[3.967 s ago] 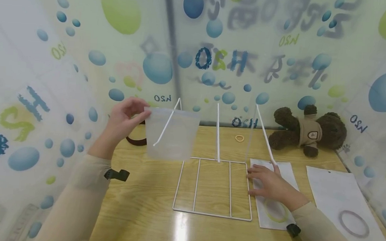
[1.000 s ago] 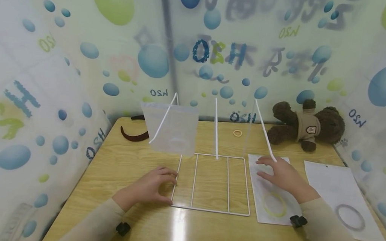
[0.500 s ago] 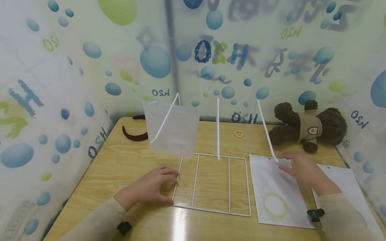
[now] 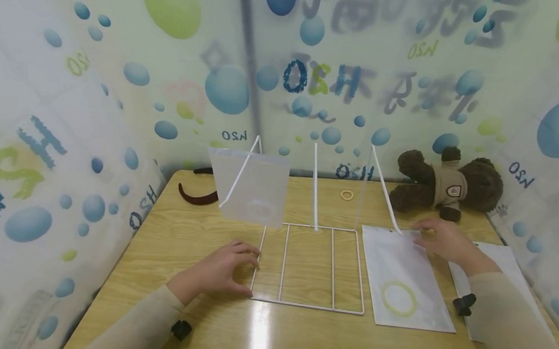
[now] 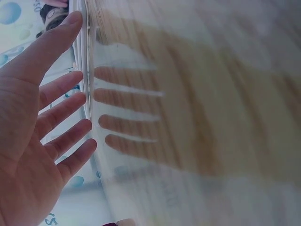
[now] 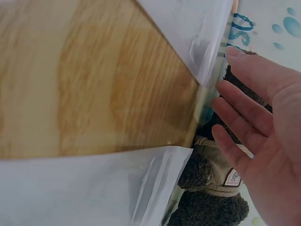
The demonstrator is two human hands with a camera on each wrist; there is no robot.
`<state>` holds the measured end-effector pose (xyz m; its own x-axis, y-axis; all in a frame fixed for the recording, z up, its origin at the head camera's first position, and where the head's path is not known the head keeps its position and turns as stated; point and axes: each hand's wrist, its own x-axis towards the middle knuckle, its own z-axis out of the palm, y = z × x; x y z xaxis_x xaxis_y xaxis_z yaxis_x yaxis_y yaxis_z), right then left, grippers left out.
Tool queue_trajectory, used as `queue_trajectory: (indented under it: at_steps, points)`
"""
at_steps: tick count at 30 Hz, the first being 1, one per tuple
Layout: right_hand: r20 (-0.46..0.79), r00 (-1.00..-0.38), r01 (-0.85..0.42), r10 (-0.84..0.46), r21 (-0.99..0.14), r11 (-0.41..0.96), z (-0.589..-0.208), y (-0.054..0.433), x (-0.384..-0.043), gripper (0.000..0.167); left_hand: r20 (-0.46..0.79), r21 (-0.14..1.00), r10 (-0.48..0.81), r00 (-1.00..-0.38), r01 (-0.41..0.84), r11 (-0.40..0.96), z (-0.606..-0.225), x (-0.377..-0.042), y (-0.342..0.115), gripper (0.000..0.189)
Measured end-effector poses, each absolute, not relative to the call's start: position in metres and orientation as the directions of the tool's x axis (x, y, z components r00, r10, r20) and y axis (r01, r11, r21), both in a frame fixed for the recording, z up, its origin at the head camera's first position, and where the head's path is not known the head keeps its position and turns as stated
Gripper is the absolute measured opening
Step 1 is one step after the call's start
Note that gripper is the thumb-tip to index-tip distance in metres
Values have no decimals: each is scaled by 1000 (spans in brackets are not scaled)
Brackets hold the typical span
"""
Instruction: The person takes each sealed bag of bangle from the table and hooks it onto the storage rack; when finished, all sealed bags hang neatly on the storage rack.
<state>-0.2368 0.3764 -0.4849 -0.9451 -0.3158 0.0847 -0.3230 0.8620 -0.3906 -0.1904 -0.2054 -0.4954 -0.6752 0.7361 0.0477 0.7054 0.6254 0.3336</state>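
Note:
A white wire rack [image 4: 333,269] stands on the table, with slanted wire arms rising at its back. On its left arm hangs a translucent frosted bag [image 4: 263,189]. My left hand [image 4: 217,271] rests by the rack's left side, fingers loosely bent and holding nothing; the left wrist view shows the fingertips at the tabletop. At the right, a white flat bag [image 4: 399,282] with a yellow-green ring mark lies beside the rack. My right hand [image 4: 453,246] is at that bag's upper right corner, its fingers [image 6: 240,120] loosely extended; contact there is unclear.
A second white bag [image 4: 499,268] lies farther right, partly under my right forearm. Behind are a brown teddy bear [image 4: 448,185] on its side, a small yellowish ring [image 4: 347,195] and a dark brown headband-like arc [image 4: 196,196]. Patterned curtains enclose the wooden table [image 4: 179,254].
My left hand has left the hanging bag and come down to the rack's left side. My right hand has moved right, off the yellow-green-ringed bag's middle to its upper right corner.

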Motion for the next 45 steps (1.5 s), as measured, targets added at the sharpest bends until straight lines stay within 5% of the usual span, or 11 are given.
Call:
queue_trajectory:
  at_steps: [29, 45]
  points:
    - [74, -957, -283, -281, -460, 842, -497, 391, -255, 31, 39, 337, 734, -678, 700, 629, -494, -188, -205, 56]
    - [80, -948, -310, -308, -447, 839, -479, 389, -246, 12, 38, 348, 730, -682, 694, 630, -498, -190, -206, 57]
